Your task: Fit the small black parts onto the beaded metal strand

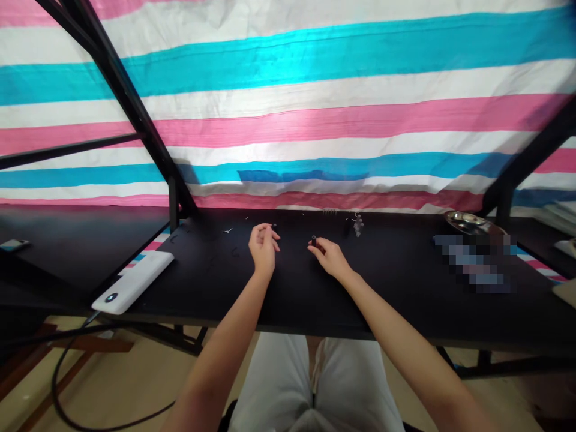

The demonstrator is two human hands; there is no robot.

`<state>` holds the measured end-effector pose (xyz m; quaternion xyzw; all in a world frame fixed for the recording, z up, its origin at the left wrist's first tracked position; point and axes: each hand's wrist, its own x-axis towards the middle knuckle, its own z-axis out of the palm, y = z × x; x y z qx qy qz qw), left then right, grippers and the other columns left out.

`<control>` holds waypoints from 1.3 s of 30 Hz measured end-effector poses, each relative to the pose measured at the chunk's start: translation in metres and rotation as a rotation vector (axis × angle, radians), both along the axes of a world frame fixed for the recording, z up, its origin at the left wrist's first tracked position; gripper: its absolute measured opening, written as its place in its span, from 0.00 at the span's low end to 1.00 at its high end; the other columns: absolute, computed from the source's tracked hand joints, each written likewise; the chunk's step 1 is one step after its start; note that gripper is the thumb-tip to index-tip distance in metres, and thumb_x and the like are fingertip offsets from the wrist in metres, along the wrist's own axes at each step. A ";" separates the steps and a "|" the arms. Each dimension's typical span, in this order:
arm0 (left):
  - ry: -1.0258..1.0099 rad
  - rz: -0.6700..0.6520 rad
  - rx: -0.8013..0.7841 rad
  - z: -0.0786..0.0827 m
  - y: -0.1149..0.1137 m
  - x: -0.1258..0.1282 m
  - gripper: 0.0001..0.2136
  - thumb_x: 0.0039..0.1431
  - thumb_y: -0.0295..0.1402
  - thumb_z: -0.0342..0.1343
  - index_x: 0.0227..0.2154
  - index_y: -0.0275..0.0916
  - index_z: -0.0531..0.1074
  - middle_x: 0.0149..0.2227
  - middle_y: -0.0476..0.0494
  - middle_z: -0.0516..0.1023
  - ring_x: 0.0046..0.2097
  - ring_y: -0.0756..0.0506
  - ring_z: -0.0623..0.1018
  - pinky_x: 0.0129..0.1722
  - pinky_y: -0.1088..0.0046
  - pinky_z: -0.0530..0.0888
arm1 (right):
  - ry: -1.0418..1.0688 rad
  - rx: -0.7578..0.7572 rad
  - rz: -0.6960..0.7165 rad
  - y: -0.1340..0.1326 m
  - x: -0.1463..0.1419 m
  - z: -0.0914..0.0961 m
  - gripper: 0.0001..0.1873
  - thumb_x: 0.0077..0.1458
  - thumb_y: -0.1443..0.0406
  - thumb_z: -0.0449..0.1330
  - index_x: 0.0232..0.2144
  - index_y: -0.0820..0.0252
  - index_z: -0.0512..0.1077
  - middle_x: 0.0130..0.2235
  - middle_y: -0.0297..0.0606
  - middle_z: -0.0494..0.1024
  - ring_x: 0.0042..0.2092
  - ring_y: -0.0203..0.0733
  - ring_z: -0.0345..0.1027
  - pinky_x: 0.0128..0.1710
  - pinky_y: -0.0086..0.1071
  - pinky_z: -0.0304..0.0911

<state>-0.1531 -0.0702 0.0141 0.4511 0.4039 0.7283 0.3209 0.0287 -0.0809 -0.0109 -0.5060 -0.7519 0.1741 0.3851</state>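
Note:
Over the middle of the black table (207,270), my left hand (263,245) has its thumb and forefinger pinched at a tiny dark piece (274,225), too small to name. To its right, my right hand (330,255) grips a small black cylindrical piece (314,240) between thumb and fingertips, its round end facing up. The two hands are apart. Beyond my right hand, near the table's back edge, lies a small heap of greyish pieces (358,225). A row of thin, pale little pieces (330,211) lies along that back edge.
A white power bank (135,282) with a cable lies at the table's left edge. At the right back stands a shiny metal dish (474,223), beside a blurred-out item (472,261). Black metal frame bars (130,108) rise before a striped sheet (315,120).

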 end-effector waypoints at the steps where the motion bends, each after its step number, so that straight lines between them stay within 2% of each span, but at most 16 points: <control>1: -0.047 0.031 -0.010 0.000 0.001 -0.005 0.09 0.54 0.38 0.52 0.33 0.37 0.64 0.21 0.53 0.69 0.14 0.57 0.62 0.13 0.82 0.57 | 0.038 -0.031 0.017 0.002 -0.004 -0.002 0.13 0.56 0.59 0.51 0.36 0.60 0.70 0.30 0.36 0.72 0.31 0.36 0.65 0.35 0.29 0.61; 8: -0.290 0.109 -0.160 -0.003 0.007 -0.017 0.09 0.50 0.35 0.51 0.32 0.38 0.60 0.18 0.56 0.67 0.12 0.56 0.63 0.12 0.82 0.53 | 0.233 -0.144 0.039 0.033 -0.027 -0.011 0.11 0.51 0.60 0.55 0.34 0.63 0.68 0.28 0.34 0.71 0.28 0.34 0.64 0.32 0.28 0.60; 12: -0.328 0.106 -0.189 -0.002 0.006 -0.016 0.10 0.49 0.36 0.51 0.32 0.38 0.60 0.18 0.57 0.67 0.12 0.57 0.62 0.12 0.82 0.52 | 0.128 -0.118 -0.006 0.060 -0.045 -0.009 0.09 0.47 0.62 0.58 0.28 0.63 0.70 0.29 0.34 0.70 0.29 0.33 0.61 0.33 0.27 0.58; 19: -0.356 0.055 -0.199 0.000 0.004 -0.013 0.09 0.47 0.33 0.50 0.33 0.37 0.61 0.18 0.56 0.67 0.12 0.56 0.62 0.12 0.82 0.51 | -0.039 -0.205 -0.007 0.093 -0.076 -0.014 0.07 0.46 0.63 0.60 0.23 0.61 0.68 0.24 0.29 0.67 0.26 0.31 0.58 0.28 0.25 0.52; 25: -0.387 0.064 -0.204 0.003 0.002 -0.014 0.09 0.47 0.32 0.50 0.33 0.37 0.61 0.19 0.56 0.67 0.12 0.56 0.62 0.13 0.82 0.51 | -0.109 -0.186 -0.023 0.097 -0.077 -0.016 0.09 0.47 0.60 0.60 0.23 0.59 0.67 0.25 0.30 0.69 0.26 0.32 0.58 0.26 0.25 0.49; 32: -0.404 0.049 -0.201 0.004 0.001 -0.014 0.09 0.46 0.31 0.50 0.33 0.37 0.61 0.18 0.56 0.67 0.12 0.56 0.63 0.12 0.82 0.52 | -0.229 -0.071 0.005 0.095 -0.074 -0.016 0.09 0.49 0.60 0.60 0.24 0.60 0.67 0.28 0.32 0.70 0.28 0.32 0.59 0.28 0.26 0.51; 39: -0.399 0.062 -0.207 0.004 0.001 -0.014 0.09 0.45 0.31 0.50 0.32 0.37 0.61 0.18 0.56 0.67 0.12 0.56 0.62 0.12 0.82 0.52 | -0.335 -0.090 0.021 0.086 -0.064 -0.009 0.14 0.51 0.57 0.59 0.37 0.60 0.72 0.33 0.36 0.72 0.33 0.35 0.64 0.31 0.27 0.55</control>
